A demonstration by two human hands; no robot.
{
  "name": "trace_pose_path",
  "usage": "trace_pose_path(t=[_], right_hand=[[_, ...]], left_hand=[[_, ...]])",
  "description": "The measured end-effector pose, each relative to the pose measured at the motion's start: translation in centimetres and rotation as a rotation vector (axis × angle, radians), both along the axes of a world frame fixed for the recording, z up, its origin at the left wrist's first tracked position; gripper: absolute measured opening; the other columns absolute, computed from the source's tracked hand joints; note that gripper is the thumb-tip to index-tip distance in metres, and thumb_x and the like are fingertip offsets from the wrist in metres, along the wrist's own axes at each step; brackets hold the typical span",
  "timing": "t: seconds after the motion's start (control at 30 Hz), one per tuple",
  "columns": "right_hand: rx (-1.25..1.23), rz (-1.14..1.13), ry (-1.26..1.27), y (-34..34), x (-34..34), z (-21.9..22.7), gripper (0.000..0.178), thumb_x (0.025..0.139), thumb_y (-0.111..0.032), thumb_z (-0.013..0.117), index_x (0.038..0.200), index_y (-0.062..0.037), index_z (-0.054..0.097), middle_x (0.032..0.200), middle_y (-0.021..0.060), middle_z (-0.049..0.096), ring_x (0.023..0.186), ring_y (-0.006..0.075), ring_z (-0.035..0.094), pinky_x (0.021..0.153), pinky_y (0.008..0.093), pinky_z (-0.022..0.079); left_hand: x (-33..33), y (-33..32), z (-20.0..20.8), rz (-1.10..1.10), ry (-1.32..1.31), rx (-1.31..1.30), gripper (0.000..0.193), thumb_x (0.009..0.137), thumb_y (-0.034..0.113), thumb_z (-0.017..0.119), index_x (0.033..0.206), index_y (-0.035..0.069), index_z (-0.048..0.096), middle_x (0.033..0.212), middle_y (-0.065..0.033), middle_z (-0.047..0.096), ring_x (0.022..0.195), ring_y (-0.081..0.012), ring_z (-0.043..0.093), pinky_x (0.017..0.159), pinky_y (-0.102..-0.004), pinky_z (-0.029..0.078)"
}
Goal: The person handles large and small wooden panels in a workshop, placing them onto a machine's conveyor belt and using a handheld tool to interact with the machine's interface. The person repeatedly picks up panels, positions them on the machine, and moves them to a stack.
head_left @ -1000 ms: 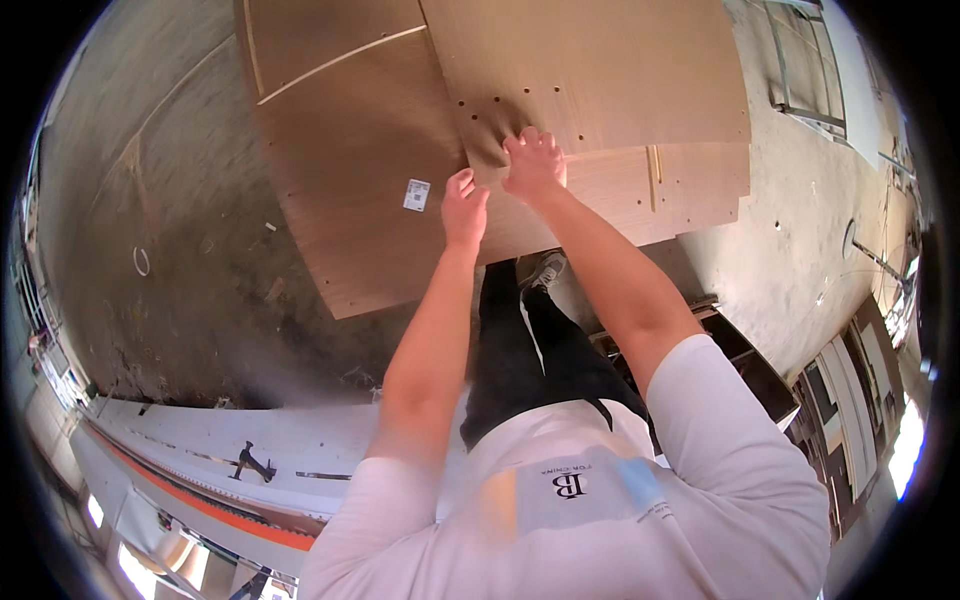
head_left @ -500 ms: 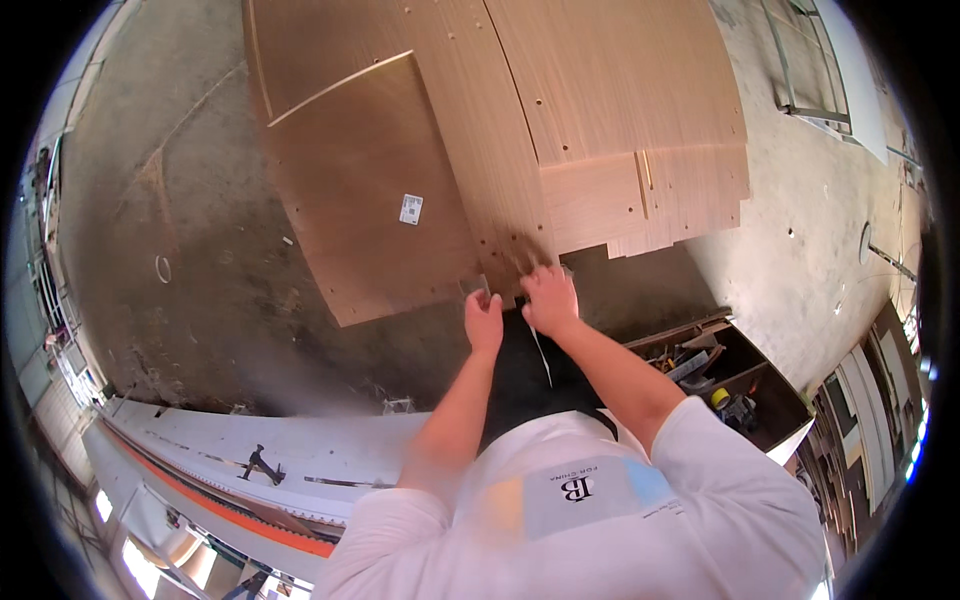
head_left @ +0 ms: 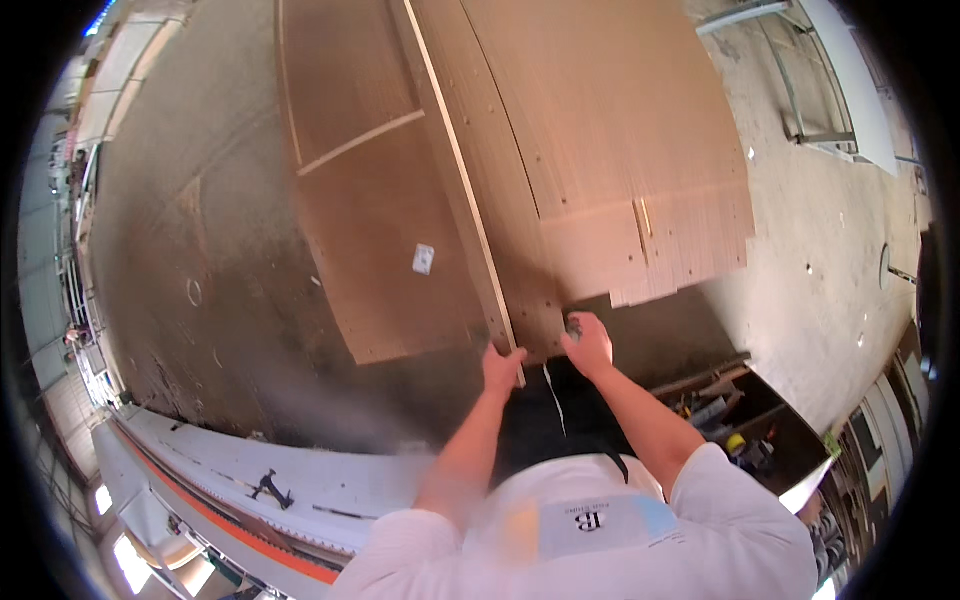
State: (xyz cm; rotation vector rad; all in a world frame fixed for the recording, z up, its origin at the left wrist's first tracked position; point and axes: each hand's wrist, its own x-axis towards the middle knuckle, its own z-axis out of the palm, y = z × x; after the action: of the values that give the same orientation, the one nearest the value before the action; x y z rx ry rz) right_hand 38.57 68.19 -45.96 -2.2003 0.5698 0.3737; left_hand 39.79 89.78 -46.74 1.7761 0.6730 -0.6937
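Long narrow panel (head_left: 505,230), its near end between both hands.
I see the left hand (head_left: 502,370) grasping its pale left edge; the right hand (head_left: 590,348) curls at the near right corner, its hold unclear to me. With only the near end tended, I'd expect uneven pull to skew it and scrape the left board (head_left: 380,290) or right board (head_left: 620,120).

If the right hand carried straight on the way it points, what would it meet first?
The right hand points forward and leftward, so probably the right edge of the long drilled board, near its close end; they may already touch, depth being unclear.
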Motion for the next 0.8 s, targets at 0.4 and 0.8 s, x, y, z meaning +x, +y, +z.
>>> trace_pose_path(t=[0.4,0.8], right_hand=[[0.543,-0.173,0.516,-0.1,1.1,-1.5,0.077,0.092,-0.046,0.071,0.146,0.0033,0.047,0.135,0.018,0.062,0.119,0.0253,0.063,0.103,0.0381,0.048],[0.818,-0.185,0.371,-1.0,-0.6,7.6,0.078,0.091,-0.062,0.064,0.136,0.0007,0.057,0.129,0.0151,0.067,0.116,0.0262,0.064,0.099,0.039,0.049]], left_hand=[[0.4,-3.7,3.1,0.086,0.038,-0.204,0.068,0.083,0.025,0.083,0.137,0.001,0.048,0.125,-0.0111,0.063,0.111,-0.0216,0.063,0.095,-0.0376,0.052],[-0.2,-5.5,15.4,-0.737,-0.331,0.33,0.061,0.093,0.048,0.068,0.133,0.003,0.057,0.11,-0.0168,0.063,0.108,-0.0342,0.063,0.094,-0.042,0.051]])
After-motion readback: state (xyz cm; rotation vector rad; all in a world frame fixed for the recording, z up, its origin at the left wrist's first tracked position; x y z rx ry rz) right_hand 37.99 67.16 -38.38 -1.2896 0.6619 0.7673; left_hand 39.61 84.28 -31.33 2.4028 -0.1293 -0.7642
